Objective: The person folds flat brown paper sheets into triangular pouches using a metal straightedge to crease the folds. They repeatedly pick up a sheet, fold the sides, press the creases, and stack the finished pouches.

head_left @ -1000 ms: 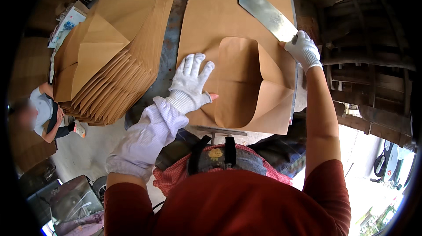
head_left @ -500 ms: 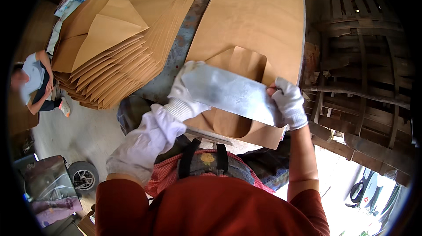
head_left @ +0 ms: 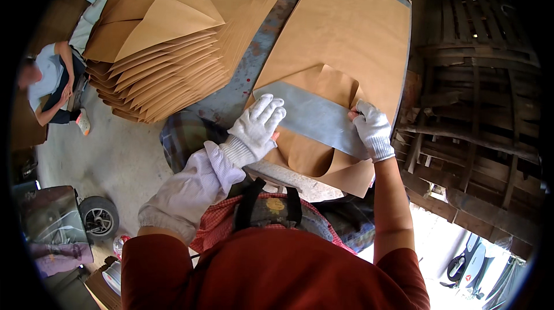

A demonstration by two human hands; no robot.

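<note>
A flat grey metal plate (head_left: 309,115) lies slantwise across the near end of a brown paper sheet (head_left: 340,27). Around it, the paper's end is folded: a curled flap (head_left: 332,82) stands up behind the plate, and another bent part (head_left: 309,153) shows in front. My right hand (head_left: 372,131), in a white glove with bare fingertips, pinches the plate's right end. Beside the plate's left end is my left hand (head_left: 258,128), in a white knitted glove, its fingers stretched out and gripping nothing. Whether its fingertips touch the plate, I cannot tell.
A thick stack of folded brown paper (head_left: 167,73) stands on the left of the worn table (head_left: 234,85). A seated person (head_left: 55,79) is at far left, above a wheel (head_left: 99,218). Wooden slatted pallets (head_left: 467,96) rise close by on the right.
My left hand has let go of the plate's left end and moved slightly right and down, fingers now stretched. The plate looks lower against the paper. The whole view has shifted a little.
</note>
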